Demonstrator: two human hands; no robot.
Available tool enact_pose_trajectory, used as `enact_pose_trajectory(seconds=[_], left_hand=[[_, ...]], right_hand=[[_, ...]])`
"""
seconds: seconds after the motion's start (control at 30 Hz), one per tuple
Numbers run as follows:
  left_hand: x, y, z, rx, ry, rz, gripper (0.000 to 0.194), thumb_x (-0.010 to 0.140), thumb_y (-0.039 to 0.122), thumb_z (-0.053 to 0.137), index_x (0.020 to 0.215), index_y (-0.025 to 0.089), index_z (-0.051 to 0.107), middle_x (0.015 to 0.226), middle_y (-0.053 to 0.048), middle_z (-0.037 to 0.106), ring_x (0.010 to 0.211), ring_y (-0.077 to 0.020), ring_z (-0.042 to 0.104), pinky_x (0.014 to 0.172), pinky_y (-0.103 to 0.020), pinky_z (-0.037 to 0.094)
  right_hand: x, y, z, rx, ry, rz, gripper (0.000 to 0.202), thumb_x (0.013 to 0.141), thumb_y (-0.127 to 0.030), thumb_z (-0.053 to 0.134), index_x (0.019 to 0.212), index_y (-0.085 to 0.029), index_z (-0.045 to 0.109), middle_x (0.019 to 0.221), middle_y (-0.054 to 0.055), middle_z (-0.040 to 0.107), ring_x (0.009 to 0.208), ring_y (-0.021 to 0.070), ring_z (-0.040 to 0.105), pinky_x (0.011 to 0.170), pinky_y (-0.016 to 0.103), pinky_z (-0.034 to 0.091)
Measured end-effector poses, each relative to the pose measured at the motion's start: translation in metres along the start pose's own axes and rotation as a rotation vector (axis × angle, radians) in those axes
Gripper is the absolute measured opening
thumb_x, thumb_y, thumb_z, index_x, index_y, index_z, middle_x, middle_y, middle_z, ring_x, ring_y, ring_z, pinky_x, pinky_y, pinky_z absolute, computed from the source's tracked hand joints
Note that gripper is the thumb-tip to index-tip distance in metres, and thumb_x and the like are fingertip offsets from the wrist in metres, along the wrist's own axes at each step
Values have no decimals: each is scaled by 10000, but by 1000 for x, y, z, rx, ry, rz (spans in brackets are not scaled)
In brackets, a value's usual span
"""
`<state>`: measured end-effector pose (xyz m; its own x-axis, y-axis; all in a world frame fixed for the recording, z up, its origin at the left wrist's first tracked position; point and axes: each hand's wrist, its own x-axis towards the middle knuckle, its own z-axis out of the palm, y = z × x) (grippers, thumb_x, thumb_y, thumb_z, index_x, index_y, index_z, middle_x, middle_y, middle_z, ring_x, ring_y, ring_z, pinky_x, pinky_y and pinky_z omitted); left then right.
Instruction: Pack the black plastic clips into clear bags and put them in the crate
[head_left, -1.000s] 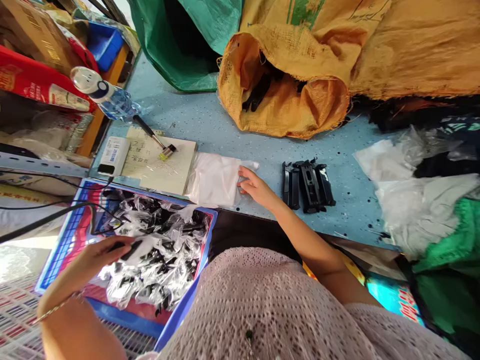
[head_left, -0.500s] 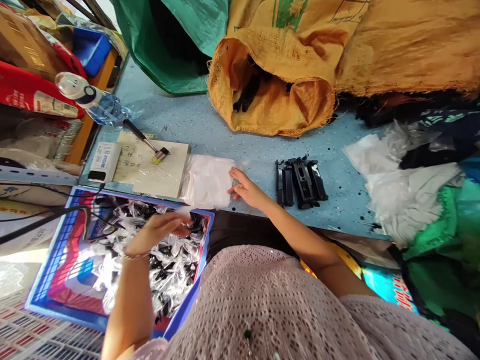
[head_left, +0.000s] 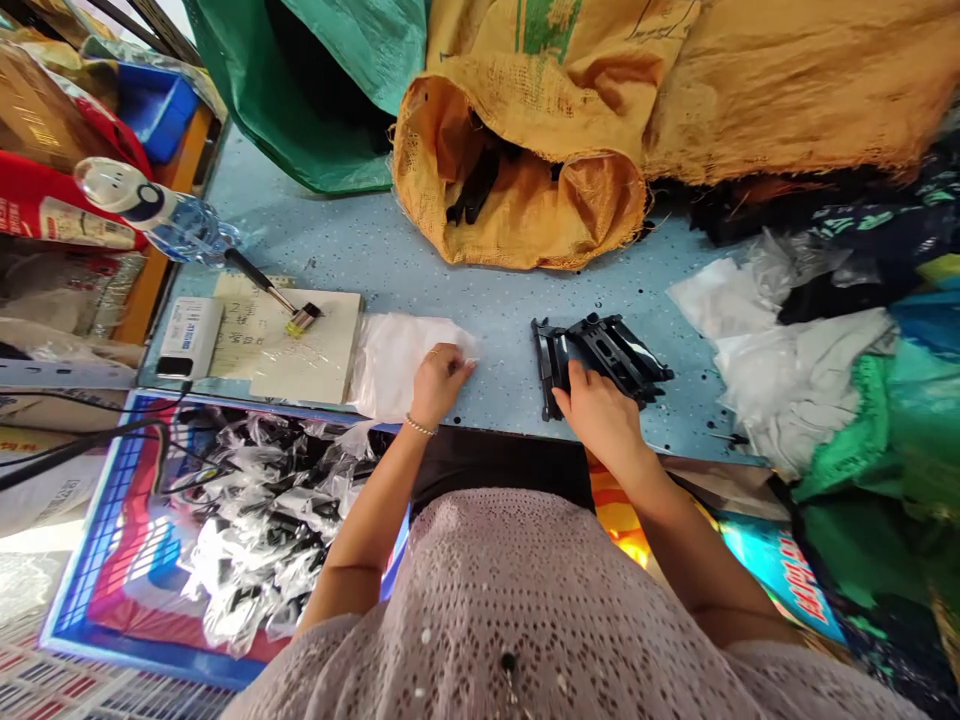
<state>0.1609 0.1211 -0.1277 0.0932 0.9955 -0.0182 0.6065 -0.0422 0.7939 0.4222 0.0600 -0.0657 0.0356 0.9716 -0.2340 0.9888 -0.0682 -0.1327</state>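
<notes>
A stack of thin clear plastic bags [head_left: 390,365] lies flat near the front edge of the blue table. My left hand [head_left: 437,385] is at the stack's right side, thumb and fingers pinched together on the bags' edge. To the right, several long black plastic parts [head_left: 615,350] rest in a small pile, some slanted across one another. My right hand [head_left: 606,415] reaches over the front of this pile, its fingers and thumb closed around one black part at the left; the palm hides some of it.
A blue basket [head_left: 75,590] of bagged black parts stands below the table at left. A cardboard sheet [head_left: 319,350] with a screwdriver [head_left: 262,280], a water bottle [head_left: 187,225] and a white box [head_left: 191,335] lie left. An orange woven sack [head_left: 525,230] opens at the back; crumpled gloves [head_left: 795,380] lie right.
My left hand has moved from above the basket to the bags. My right hand has left the bags and gone right to the black parts, which have shifted and fanned out.
</notes>
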Motion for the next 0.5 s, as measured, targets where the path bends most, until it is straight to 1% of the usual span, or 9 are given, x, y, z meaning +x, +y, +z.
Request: enact_pose_trajectory(seconds=[0.07, 0.1, 0.17, 0.23, 0.3, 0.37, 0.4, 0.47, 0.5], left_hand=[[2, -5, -8, -228, -4, -100, 225, 768, 293, 781, 778, 196, 579, 766, 7, 601, 659, -135, 515, 628, -264, 405], [4, -6, -11, -314, -5, -130, 236, 748, 323, 795, 790, 193, 602, 732, 21, 584, 640, -126, 497, 617, -256, 387], [6, -5, -16, -445, -25, -143, 242, 766, 388, 774, 821, 184, 657, 732, 16, 592, 668, -129, 509, 640, -259, 385], [7, -1, -17, -529, -58, -136, 258, 799, 428, 736, 805, 178, 672, 748, 3, 597, 694, -134, 518, 661, -266, 388], [8, 5, -16, -533, -21, -131, 256, 779, 391, 745, 716, 183, 610, 689, 22, 536, 653, -120, 469, 630, -260, 362], [9, 10, -16, -430, 80, -104, 264, 711, 268, 763, 652, 194, 517, 649, 44, 465, 630, -111, 415, 609, -253, 337], [10, 12, -16, -368, 126, -86, 277, 680, 212, 755, 633, 198, 483, 651, 45, 454, 636, -111, 408, 612, -253, 339], [10, 11, -21, -326, 149, -65, 284, 648, 170, 738, 620, 198, 456, 709, 26, 505, 671, -114, 436, 640, -254, 371], [10, 9, -26, -376, 135, -76, 279, 656, 190, 735, 629, 196, 458, 764, 12, 546, 690, -114, 462, 656, -254, 392]], right_hand=[[11, 5, 6, 140, -7, 13, 407, 946, -246, 572, 1330, -113, 596, 1069, 209, 705, 977, 347, 694, 807, 454, 551], [17, 6, 9, 271, -10, 10, 382, 929, -222, 568, 1296, -133, 619, 1083, 189, 713, 989, 333, 695, 839, 456, 547], [28, 3, 14, 669, -60, -2, 343, 898, -223, 561, 1224, -172, 655, 1080, 140, 731, 992, 291, 701, 857, 428, 550], [36, -10, 17, 1159, -200, -32, 322, 877, -306, 590, 1169, -202, 676, 1041, 95, 743, 943, 245, 706, 805, 374, 564], [40, -33, 20, 1547, -392, -57, 330, 837, -406, 658, 1101, -212, 701, 979, 69, 746, 866, 212, 702, 737, 330, 565], [45, -60, 23, 1753, -539, -74, 347, 766, -448, 752, 1013, -207, 724, 892, 46, 742, 784, 180, 684, 702, 296, 554], [48, -72, 24, 1807, -570, -70, 346, 728, -442, 794, 968, -201, 731, 842, 32, 735, 740, 162, 669, 687, 279, 546], [55, -88, 26, 1873, -568, -39, 334, 674, -424, 845, 886, -190, 735, 753, 9, 713, 650, 132, 629, 636, 250, 523], [59, -91, 27, 1899, -550, -17, 327, 664, -423, 854, 854, -187, 734, 722, 1, 701, 617, 123, 611, 611, 243, 513]])
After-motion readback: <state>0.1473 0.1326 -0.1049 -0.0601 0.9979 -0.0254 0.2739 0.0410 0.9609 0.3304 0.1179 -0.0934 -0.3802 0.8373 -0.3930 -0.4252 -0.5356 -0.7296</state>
